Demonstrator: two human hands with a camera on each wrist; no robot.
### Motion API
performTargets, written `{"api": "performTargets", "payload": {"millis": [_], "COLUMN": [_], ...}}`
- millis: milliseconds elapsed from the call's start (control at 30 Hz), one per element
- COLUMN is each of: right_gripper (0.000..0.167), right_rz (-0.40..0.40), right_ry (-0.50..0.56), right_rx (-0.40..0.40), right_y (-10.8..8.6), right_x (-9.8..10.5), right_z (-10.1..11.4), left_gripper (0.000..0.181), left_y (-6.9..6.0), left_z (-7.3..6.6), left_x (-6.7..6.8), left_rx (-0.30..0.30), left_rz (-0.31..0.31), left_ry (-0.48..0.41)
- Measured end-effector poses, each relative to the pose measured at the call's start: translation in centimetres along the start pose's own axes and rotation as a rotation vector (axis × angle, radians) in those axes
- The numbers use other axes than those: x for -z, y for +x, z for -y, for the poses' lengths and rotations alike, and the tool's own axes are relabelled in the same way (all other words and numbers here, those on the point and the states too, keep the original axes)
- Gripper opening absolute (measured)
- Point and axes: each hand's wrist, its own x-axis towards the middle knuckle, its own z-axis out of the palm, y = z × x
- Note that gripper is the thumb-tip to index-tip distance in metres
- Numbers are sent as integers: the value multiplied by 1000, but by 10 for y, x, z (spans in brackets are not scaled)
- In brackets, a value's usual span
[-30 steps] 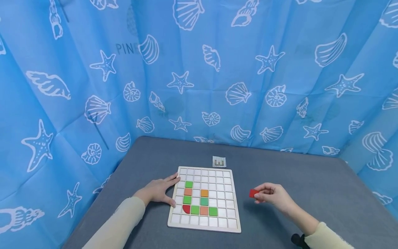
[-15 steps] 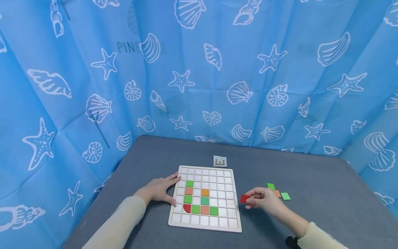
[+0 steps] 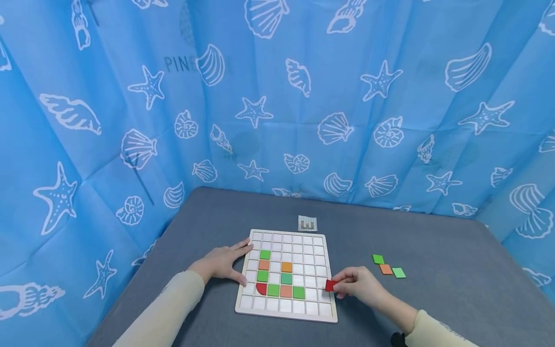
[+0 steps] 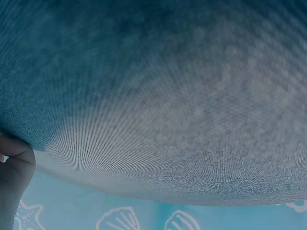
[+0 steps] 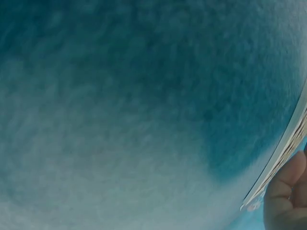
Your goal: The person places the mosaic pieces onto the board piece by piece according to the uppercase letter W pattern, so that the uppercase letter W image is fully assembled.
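Note:
A white grid board (image 3: 286,313) lies on the grey table, bearing several coloured tiles. Down its left part run a green tile (image 3: 265,254), an orange one, another green and a red rounded tile (image 3: 261,288); more tiles sit to their right, among them an orange-yellow tile (image 3: 286,267) and a teal tile (image 3: 286,279). My left hand (image 3: 222,263) rests on the board's left edge, thumb and fingers spread. Between thumb and fingers my right hand (image 3: 357,285) pinches a red tile (image 3: 331,285) over the board's right edge. The wrist views show only part of each hand.
Right of the board lie loose tiles: a green tile (image 3: 378,259), an orange tile (image 3: 386,269) and a light green tile (image 3: 399,273). A small pattern card (image 3: 307,223) lies behind the board. A blue shell-print curtain (image 3: 277,144) stands behind the table.
My right hand has moved left with the red tile, from beside the loose tiles to the board's right edge. The loose tiles have come into view. My left hand stays on the board.

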Motion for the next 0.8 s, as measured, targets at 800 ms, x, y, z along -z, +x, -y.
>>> {"api": "performTargets", "payload": {"millis": [800], "right_gripper": [8], "right_rz": [-53], "right_ry": [-156], "right_rx": [12], "right_y": [16], "right_x": [-39], "right_z": [7], "left_gripper": [102], "left_y": [1], "left_z": [-1], "left_x": [0], "left_rx": [11], "left_rz": [1], "left_ry": [9]}}
